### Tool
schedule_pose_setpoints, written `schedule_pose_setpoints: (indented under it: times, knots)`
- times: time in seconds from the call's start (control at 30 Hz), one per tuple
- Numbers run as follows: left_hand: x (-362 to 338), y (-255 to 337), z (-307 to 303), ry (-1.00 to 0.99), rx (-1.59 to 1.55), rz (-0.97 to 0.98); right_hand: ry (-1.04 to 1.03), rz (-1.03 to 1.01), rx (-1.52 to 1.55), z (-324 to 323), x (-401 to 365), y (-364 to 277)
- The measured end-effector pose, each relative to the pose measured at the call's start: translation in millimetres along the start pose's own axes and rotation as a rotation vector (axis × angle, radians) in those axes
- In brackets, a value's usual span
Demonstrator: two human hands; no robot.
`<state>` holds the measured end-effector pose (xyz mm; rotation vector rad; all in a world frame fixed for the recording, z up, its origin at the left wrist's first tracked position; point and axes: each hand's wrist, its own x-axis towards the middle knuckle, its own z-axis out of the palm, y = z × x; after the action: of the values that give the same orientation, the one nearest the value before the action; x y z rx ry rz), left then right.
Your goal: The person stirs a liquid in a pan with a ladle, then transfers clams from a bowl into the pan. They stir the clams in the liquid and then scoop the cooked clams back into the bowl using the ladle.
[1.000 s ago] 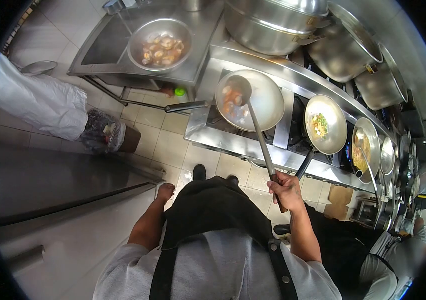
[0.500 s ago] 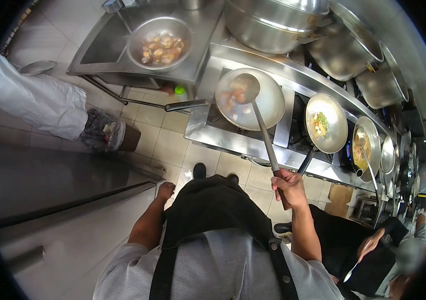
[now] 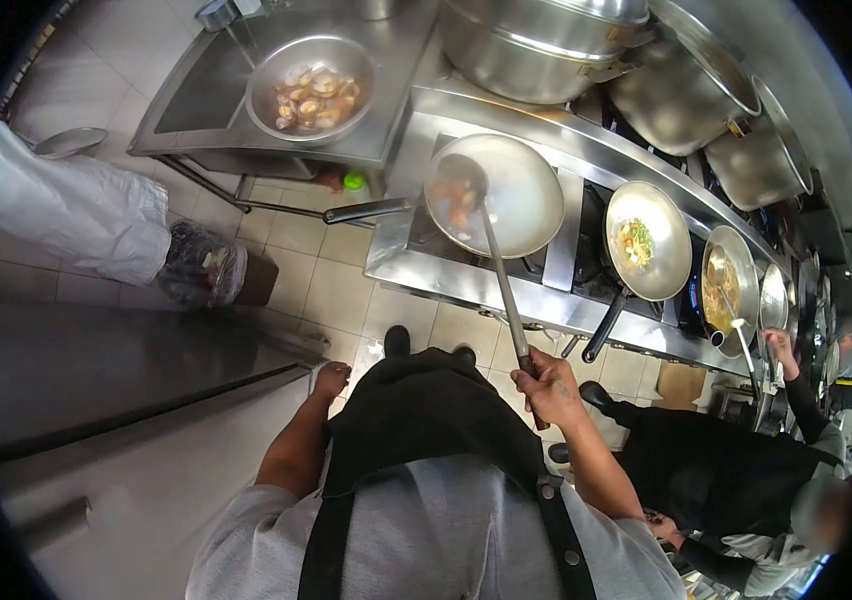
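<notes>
My right hand [image 3: 549, 390] grips the wooden-ended handle of a long ladle [image 3: 503, 285]. Its round bowl is down at the left side of a large frying pan [image 3: 531, 205] on the stove. Pale liquid and some reddish-brown pieces [image 3: 454, 200] are in the pan; steam blurs whether the pieces lie in the bowl or beside it. My left hand [image 3: 332, 380] hangs by my left side with curled fingers, holding nothing visible. To the right of this pan, a smaller frying pan [image 3: 674, 262] holds chopped green and orange food [image 3: 635, 243].
A metal bowl of clams [image 3: 314, 98] stands on the steel counter at upper left. Large pots [image 3: 536, 55] line the stove's back. A co-worker in a black apron [image 3: 726, 470] reaches over a pan [image 3: 739, 262] at right. Far left are a white sleeve [image 3: 76, 200] and a lined bin [image 3: 261, 275].
The ladle's bowl has shifted left in the large pan, and my right hand has moved left and slightly down. The co-worker's hand has reached up to the far-right pans. My left hand stays put.
</notes>
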<state>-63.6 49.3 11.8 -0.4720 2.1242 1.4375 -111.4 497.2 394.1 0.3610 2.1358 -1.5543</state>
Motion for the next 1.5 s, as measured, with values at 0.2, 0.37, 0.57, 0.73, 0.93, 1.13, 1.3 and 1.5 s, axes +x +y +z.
schedule_pose_setpoints:
  times: [0.2,0.37,0.57,0.73,0.93,1.13,1.3,1.5]
  knots:
    - [-9,28,-3,-0.010,0.011,-0.126,-0.047,0.084,0.286,-11,-15,4]
    - [-25,48,3,0.089,0.052,-0.181,-0.032,0.103,0.468,-16,-26,1]
    - [-6,20,5,0.019,-0.036,-0.081,-0.052,0.152,0.620,-20,-28,3]
    - [-5,33,2,-0.041,-0.084,-0.150,-0.055,0.167,0.783,-21,-27,-4]
    - [-6,25,3,0.018,-0.002,-0.102,-0.084,0.178,0.881,-23,-23,-5]
    - [-4,17,4,0.074,-0.167,-0.196,-0.051,0.151,0.677,-8,-22,-9]
    - [1,3,4,-0.034,0.070,-0.029,-0.083,0.074,0.316,3,-23,-4]
    - [-6,25,5,-0.017,-0.079,-0.178,-0.068,0.096,0.132,3,-30,-5]
